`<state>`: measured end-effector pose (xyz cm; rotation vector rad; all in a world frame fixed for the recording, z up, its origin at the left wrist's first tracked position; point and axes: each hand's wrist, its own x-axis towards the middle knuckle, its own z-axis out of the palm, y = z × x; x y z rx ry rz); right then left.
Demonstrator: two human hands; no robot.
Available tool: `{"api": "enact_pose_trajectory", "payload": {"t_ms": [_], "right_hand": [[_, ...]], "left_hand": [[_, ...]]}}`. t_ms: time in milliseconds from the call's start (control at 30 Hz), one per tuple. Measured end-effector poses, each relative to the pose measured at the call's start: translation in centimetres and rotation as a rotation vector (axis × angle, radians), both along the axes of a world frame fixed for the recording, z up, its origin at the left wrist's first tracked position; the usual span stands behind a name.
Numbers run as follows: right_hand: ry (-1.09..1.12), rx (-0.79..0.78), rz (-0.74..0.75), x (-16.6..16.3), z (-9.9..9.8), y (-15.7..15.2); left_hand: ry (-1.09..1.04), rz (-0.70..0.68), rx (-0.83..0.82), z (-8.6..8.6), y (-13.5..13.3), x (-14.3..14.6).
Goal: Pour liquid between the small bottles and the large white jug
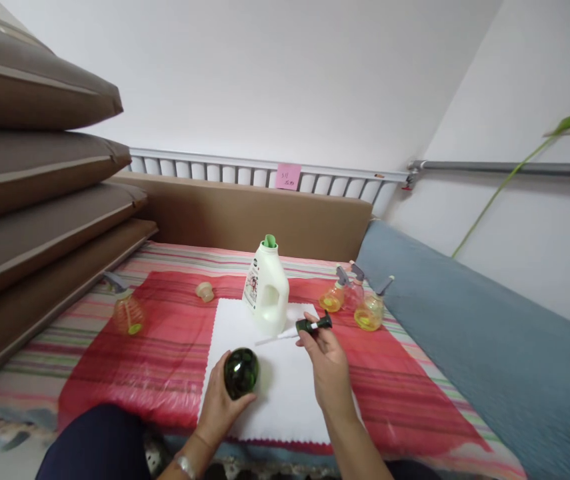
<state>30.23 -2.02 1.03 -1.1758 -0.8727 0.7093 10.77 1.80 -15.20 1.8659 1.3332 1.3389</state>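
My left hand (pixel 222 401) is wrapped round a dark green, glossy bottle (pixel 241 373) over the near left part of a white sheet (pixel 285 407). Between the thumb and fingers of my right hand (pixel 325 357) is a dark green pump head (pixel 309 325), its pale dip tube (pixel 275 337) pointing left, apart from the bottle. A large pale green jug (pixel 272 283) with a handle stands upright just beyond both hands, its neck uncapped and showing a bright green spout insert (pixel 269 241). A beige cap (pixel 205 291) lies to the jug's left.
Several spray bottles (pixel 371 312) with yellow or pinkish contents stand at the right, and another spray bottle (pixel 129 313) is at the left. Red plastic (pixel 165 373) covers part of the striped cloth. Stacked cushions (pixel 39 160) rise at left; a blue padded panel (pixel 465 320) borders the right.
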Motion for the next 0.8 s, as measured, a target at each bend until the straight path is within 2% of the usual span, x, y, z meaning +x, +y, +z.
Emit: {"api": "enact_pose_trajectory", "payload": {"t_ms": [133, 367, 467, 600, 800], "right_hand": [[-0.107, 0.026, 0.091, -1.6, 0.7, 0.0], [-0.519, 0.081, 0.141, -3.0, 0.0, 0.8], [-0.577, 0.072, 0.197, -4.0, -1.0, 1.6], [-0.644, 0.022, 0.263, -5.5, -3.5, 2.5], [-0.652, -0.067, 0.259, -6.1, -5.8, 2.9]], "left_hand": [[0.008, -0.019, 0.002, -0.8, 0.1, 0.0], [0.042, -0.035, 0.010, -0.9, 0.2, -0.2], [0.049, -0.040, 0.014, -0.9, 0.2, -0.1], [0.043, -0.047, -0.004, -1.0, 0.2, -0.1], [0.049, -0.045, -0.003, -1.1, 0.1, -0.1]]}}
